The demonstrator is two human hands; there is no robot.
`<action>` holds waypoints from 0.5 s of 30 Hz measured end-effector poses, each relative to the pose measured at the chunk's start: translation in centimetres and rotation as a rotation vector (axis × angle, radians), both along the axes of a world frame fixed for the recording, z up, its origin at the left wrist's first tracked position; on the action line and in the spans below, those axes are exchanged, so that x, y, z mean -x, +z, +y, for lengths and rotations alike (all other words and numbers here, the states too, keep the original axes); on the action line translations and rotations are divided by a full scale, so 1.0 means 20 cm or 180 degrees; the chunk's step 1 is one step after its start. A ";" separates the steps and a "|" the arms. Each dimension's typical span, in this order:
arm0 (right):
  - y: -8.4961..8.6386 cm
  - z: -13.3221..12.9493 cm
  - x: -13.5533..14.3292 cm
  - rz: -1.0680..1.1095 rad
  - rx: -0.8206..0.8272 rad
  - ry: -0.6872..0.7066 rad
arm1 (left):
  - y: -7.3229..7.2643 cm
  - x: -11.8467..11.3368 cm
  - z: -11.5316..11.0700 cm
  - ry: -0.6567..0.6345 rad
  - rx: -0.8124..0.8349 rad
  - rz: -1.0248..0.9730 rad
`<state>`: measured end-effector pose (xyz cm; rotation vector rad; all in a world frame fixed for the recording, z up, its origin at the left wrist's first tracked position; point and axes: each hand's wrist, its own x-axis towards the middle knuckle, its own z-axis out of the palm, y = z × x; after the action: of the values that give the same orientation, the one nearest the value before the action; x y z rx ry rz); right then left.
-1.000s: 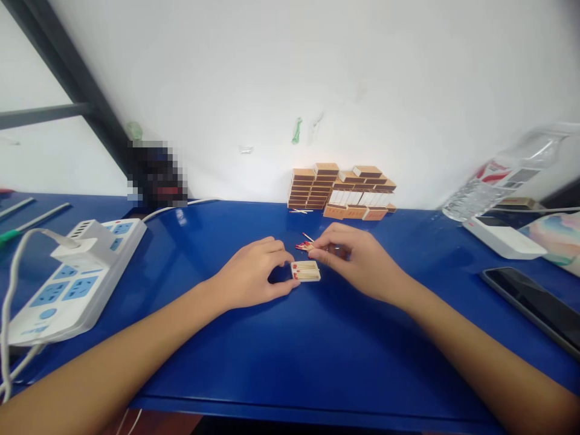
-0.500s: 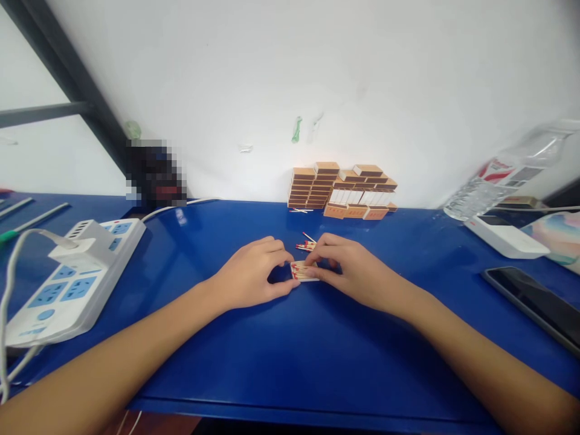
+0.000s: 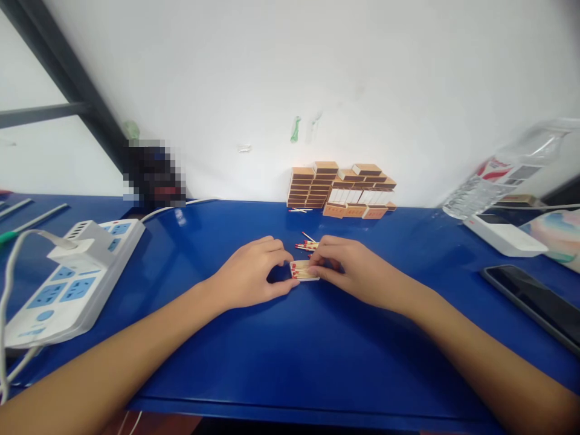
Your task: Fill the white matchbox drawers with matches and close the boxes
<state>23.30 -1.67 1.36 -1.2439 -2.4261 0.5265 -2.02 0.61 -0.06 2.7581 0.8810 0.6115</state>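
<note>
A small matchbox tray (image 3: 304, 279) lies on the blue table, filled with red-tipped matches (image 3: 299, 271). My left hand (image 3: 256, 272) pinches the tray's left end between thumb and forefinger. At the right end, the bent fingertips and thumb of my right hand (image 3: 347, 266) close on the tray and cover the tails of the matches. Just beyond the tray is a loose pile of matches (image 3: 306, 246), partly hidden behind my right fingers. A few more matches (image 3: 299, 209) lie farther back, by the stacked matchboxes (image 3: 312, 187).
More matchboxes (image 3: 362, 192) are stacked against the white wall. On the left stand a power strip (image 3: 86, 302) with a plugged-in charger (image 3: 81, 248) and white cables. To the right are a tilted water bottle (image 3: 493, 175), a white device (image 3: 505, 235) and a phone (image 3: 534, 302).
My right fingers have drawn back slightly to the right, baring more of the matches in the tray. The left hand keeps its hold on the tray's left end.
</note>
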 end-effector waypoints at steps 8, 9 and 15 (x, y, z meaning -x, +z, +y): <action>-0.01 0.01 0.00 0.0089 -0.0024 -0.0103 | 0.00 0.01 0.00 -0.0026 0.0025 0.0019; -0.02 0.01 0.00 0.0099 -0.0029 -0.0115 | 0.00 0.01 0.00 -0.0024 0.0028 0.0025; -0.01 0.00 0.00 0.0202 -0.0095 -0.0123 | 0.00 0.00 -0.01 -0.0032 0.0027 0.0013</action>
<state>23.38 -1.68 1.18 -1.2405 -2.3441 0.5093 -2.08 0.46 -0.08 2.7556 0.8683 0.5991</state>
